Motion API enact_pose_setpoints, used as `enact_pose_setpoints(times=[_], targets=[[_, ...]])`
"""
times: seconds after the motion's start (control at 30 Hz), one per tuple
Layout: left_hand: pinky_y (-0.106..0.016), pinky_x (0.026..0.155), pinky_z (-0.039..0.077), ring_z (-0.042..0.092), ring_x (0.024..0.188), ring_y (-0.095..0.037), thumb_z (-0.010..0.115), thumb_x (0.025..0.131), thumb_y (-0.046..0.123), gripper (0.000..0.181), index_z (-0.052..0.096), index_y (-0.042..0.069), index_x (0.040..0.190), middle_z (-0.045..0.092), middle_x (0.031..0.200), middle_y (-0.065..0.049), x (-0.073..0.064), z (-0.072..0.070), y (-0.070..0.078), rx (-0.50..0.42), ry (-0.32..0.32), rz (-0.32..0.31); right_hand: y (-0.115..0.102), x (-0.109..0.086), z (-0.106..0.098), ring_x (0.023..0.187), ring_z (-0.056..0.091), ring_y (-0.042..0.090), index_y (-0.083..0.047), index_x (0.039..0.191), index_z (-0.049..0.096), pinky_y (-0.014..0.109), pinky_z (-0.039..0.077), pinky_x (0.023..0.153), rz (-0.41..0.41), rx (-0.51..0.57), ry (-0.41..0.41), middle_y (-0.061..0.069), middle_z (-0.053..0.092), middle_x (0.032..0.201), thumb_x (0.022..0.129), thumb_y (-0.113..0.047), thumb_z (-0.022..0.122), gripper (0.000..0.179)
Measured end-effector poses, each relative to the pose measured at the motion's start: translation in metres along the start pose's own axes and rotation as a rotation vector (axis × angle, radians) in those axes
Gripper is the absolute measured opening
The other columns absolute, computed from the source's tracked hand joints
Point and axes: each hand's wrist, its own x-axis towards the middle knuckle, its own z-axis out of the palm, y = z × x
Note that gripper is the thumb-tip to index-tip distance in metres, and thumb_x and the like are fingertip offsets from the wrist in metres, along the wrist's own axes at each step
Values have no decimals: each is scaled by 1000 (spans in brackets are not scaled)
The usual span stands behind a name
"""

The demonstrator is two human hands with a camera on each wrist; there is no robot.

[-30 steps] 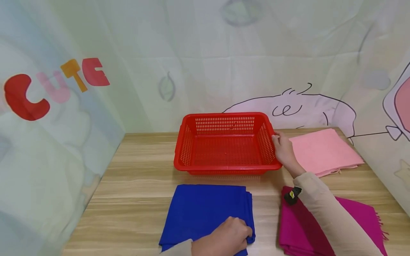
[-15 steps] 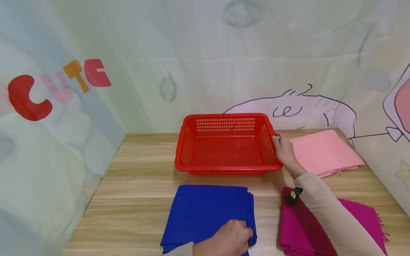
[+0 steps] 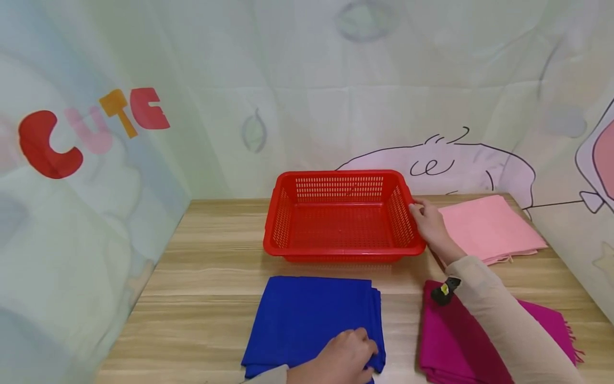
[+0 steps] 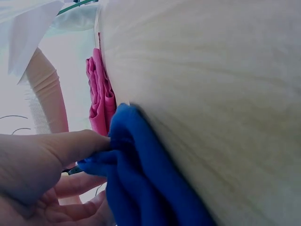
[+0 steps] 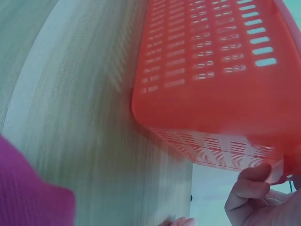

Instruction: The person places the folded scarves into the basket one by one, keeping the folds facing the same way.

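A folded blue cloth lies at the front middle of the wooden table. My left hand is at its front right corner; in the left wrist view the thumb and fingers pinch the layered edge of the blue cloth. Behind it stands a red plastic basket with slotted sides and nothing inside. My right hand grips the rim at the basket's right end, thumb on top. In the right wrist view curled fingers hold the rim of the basket.
A folded magenta cloth with a fringed edge lies under my right forearm. Beyond it is a folded pink cloth at the back right. Printed fabric walls border the table.
My right wrist has turned slightly, with the hand still on the basket rim. The left hand's thumb and fingers have parted a little at the blue cloth's corner. Basket and cloths stay put.
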Motion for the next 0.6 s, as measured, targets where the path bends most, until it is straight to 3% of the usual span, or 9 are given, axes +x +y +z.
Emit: enact_pose_setpoints(times=[0.17,0.3,0.43,0.6], targets=[[-21,77,54,59,86,-2,75,91,34,30,72,15,115,63,99,6,-4,-2,-3,-61,-14,19,-4,-4,-4,68,58,11,13,139,44,20,52,57,11,8,-22,28,62,98,107,-21,46,47],[-22,80,54,57,88,-1,75,89,39,38,70,15,119,63,101,6,-9,-5,-6,-120,-20,29,-5,-8,-7,75,63,19,12,140,45,20,53,60,14,-4,-23,30,62,104,108,-26,42,50],[-24,82,55,57,88,0,74,88,45,41,69,21,122,63,102,11,-16,-8,-7,-209,-38,2,-5,-15,-11,86,63,25,12,139,46,20,50,65,45,-18,-2,30,61,109,108,-29,38,52],[-17,75,53,55,80,4,72,91,40,35,69,22,121,61,93,15,-24,-14,-13,-293,-1,-4,-6,-29,-18,74,57,19,12,137,41,25,50,58,117,46,-6,24,58,98,108,-31,34,52]])
